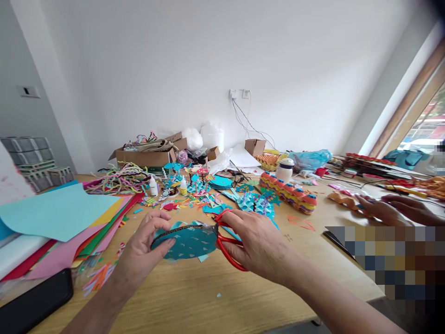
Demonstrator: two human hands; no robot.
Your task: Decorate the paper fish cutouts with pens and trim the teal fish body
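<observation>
Between thumb and fingers, my left hand [153, 241] grips the left end of a blue cardboard disc [189, 243]. Pale marks dot the face of the disc, and a dark corrugated edge runs along its top. My right hand [255, 241] is closed around the red handles of a pair of scissors [231, 262]. The scissor blades meet the disc at its right end; how far they are apart is hard to make out. Light blue paper strips show behind the disc's upper edge, and a small paper scrap [203, 258] is just beneath it.
Coloured paper sheets [62, 208] and a black phone [38, 299] lie at left. Glue bottles [153, 186], paper scraps and a cardboard box [146, 157] are farther back. Painted egg cartons [288, 192] stand right of centre. Another person's hands [385, 211] work at far right.
</observation>
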